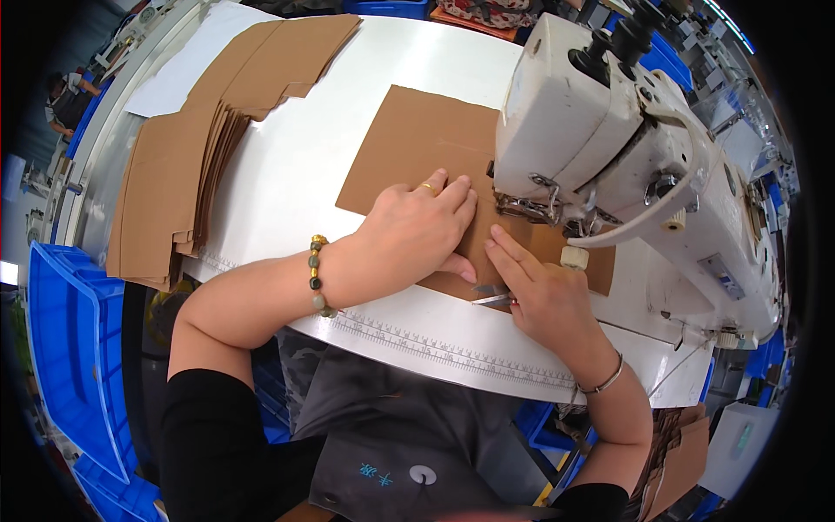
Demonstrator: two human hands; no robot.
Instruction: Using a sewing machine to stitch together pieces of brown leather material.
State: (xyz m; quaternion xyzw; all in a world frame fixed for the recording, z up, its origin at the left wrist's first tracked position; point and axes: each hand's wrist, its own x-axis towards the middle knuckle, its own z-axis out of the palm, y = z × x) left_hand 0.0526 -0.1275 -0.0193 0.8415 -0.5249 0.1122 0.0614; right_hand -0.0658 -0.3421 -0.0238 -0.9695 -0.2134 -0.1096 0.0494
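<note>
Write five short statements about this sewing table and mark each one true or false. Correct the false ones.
1. The left hand lies on the brown panel. True.
2. The right hand is empty. False: it holds a pointed metal tool.
3. A beaded bracelet is on the left wrist. True.
4. The layered brown stack on the white table lies to the right of the sewing machine. False: it lies on the left part of the table, and the machine is at the right.
5. Both forearms are covered by long sleeves. False: both forearms are bare.
</note>
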